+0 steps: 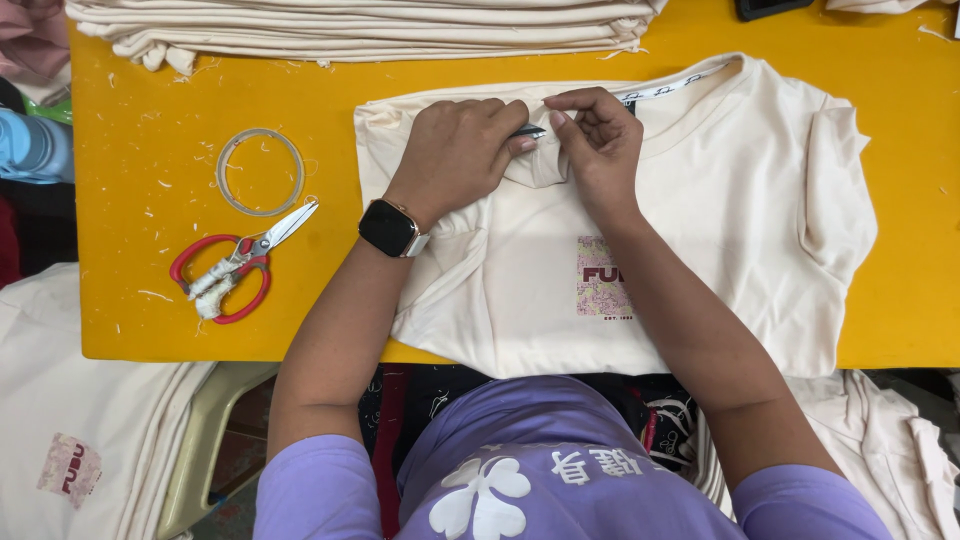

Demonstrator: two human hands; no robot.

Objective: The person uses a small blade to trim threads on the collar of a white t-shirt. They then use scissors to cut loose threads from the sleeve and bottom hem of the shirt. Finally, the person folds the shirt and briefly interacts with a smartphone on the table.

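I see my left hand [462,150] pinching a small dark tool [528,131] at the cream T-shirt [720,220], which lies on the yellow table [150,290]. My right hand [598,140] pinches the fabric beside it. Red scissors [235,265] lie at nine o'clock.

Square pink printed patch [601,278] on cream shirt front, table centre; white striped neck label [668,88] at collar; second pink patch [69,468] on lower-left shirt pile; black smartwatch screen [388,227] on wrist.
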